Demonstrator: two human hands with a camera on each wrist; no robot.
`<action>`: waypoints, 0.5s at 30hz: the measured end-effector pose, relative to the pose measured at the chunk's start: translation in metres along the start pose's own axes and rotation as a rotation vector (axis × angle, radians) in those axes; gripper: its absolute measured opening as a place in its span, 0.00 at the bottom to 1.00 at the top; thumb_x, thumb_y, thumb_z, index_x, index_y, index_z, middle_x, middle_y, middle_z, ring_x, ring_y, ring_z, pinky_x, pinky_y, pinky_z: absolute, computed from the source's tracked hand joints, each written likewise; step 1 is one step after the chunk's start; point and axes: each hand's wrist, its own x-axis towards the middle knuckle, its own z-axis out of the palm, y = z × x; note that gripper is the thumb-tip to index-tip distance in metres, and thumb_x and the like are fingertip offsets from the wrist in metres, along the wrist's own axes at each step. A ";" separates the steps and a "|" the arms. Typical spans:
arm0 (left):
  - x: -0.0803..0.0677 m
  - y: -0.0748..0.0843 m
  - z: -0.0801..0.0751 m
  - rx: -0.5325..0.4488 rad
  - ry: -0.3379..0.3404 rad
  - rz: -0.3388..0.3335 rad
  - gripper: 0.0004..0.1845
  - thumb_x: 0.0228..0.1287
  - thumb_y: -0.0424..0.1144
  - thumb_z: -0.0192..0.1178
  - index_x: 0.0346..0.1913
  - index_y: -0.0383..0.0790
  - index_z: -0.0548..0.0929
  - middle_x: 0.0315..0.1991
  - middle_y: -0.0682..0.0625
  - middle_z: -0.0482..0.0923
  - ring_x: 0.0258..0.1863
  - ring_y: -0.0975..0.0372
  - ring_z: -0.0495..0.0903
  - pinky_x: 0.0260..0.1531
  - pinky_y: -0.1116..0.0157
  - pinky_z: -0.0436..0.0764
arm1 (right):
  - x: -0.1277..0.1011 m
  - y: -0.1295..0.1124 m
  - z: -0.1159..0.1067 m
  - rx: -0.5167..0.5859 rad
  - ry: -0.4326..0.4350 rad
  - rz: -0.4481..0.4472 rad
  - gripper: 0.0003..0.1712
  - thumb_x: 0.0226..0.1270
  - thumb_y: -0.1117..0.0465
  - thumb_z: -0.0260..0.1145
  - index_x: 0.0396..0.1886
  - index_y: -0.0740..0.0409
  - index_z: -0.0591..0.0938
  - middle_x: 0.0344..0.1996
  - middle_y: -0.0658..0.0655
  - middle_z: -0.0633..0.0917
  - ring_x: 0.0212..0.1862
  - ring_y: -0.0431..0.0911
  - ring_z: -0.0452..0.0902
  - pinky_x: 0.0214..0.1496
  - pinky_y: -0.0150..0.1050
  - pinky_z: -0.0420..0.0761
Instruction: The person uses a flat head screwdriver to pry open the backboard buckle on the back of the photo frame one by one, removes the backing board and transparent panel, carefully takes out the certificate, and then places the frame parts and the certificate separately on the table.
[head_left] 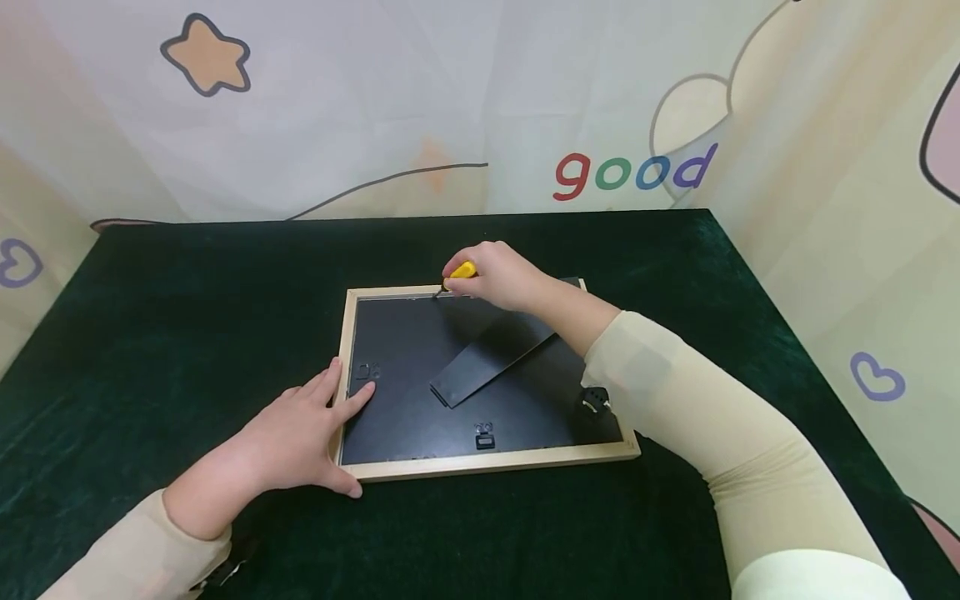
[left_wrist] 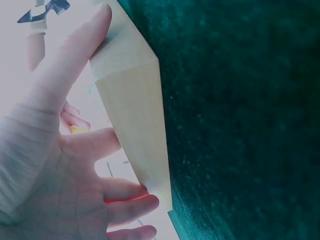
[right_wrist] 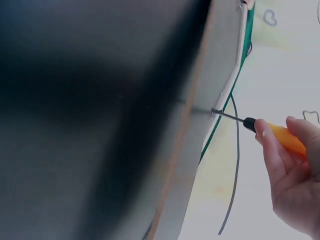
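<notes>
A wooden picture frame (head_left: 487, 462) lies face down on the dark green table (head_left: 187, 300), its black backing board (head_left: 420, 392) up with a black easel stand (head_left: 491, 354) folded out. My right hand (head_left: 498, 275) grips a small yellow-handled screwdriver (head_left: 461, 271); its tip touches the frame's far edge. In the right wrist view the screwdriver (right_wrist: 272, 132) shaft meets the frame edge (right_wrist: 217, 95). My left hand (head_left: 300, 433) rests flat on the frame's left rail, fingers straight over the backing. The left wrist view shows those fingers (left_wrist: 82, 55) against the pale rail (left_wrist: 135, 125).
A black hanger clip (head_left: 485, 435) and a turn tab (head_left: 595, 400) sit on the backing near the front rail. A printed cloth backdrop (head_left: 630, 171) with "good" surrounds the table on three sides.
</notes>
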 end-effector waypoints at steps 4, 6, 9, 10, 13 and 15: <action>0.000 0.000 0.001 0.000 0.003 0.002 0.58 0.19 0.74 0.57 0.63 0.50 0.57 0.63 0.35 0.42 0.57 0.43 0.53 0.49 0.46 0.60 | 0.006 0.005 -0.004 0.149 -0.014 0.078 0.14 0.54 0.55 0.61 0.39 0.56 0.77 0.28 0.49 0.80 0.31 0.40 0.76 0.32 0.28 0.75; 0.000 -0.001 0.001 0.002 0.006 0.003 0.58 0.19 0.74 0.57 0.63 0.50 0.57 0.63 0.35 0.42 0.58 0.43 0.53 0.49 0.46 0.60 | 0.007 0.007 -0.005 0.222 -0.008 0.113 0.14 0.54 0.56 0.61 0.39 0.57 0.77 0.28 0.51 0.80 0.32 0.42 0.78 0.34 0.30 0.76; 0.000 -0.001 0.000 0.004 0.014 0.009 0.58 0.19 0.74 0.57 0.63 0.50 0.57 0.63 0.35 0.42 0.58 0.44 0.53 0.49 0.46 0.60 | 0.009 0.011 -0.007 0.320 0.012 0.165 0.13 0.53 0.57 0.62 0.38 0.58 0.76 0.29 0.52 0.80 0.33 0.43 0.78 0.35 0.33 0.76; 0.000 -0.001 0.000 0.003 0.014 0.011 0.58 0.19 0.74 0.56 0.63 0.50 0.57 0.63 0.35 0.42 0.58 0.44 0.53 0.49 0.46 0.60 | 0.010 0.012 -0.008 0.346 0.017 0.179 0.13 0.53 0.57 0.62 0.38 0.58 0.76 0.29 0.53 0.80 0.33 0.44 0.78 0.35 0.33 0.76; 0.000 -0.001 0.000 0.001 0.014 0.014 0.58 0.20 0.74 0.56 0.63 0.50 0.57 0.63 0.35 0.42 0.58 0.44 0.53 0.49 0.46 0.60 | 0.010 0.014 -0.009 0.393 0.029 0.215 0.14 0.53 0.56 0.62 0.38 0.58 0.76 0.30 0.53 0.80 0.32 0.43 0.79 0.33 0.31 0.76; 0.000 -0.001 0.000 -0.002 0.011 0.011 0.58 0.19 0.74 0.56 0.63 0.51 0.57 0.63 0.36 0.41 0.58 0.44 0.52 0.49 0.47 0.60 | 0.011 0.015 -0.009 0.420 0.039 0.234 0.15 0.52 0.55 0.63 0.37 0.58 0.76 0.30 0.53 0.80 0.31 0.42 0.79 0.33 0.30 0.76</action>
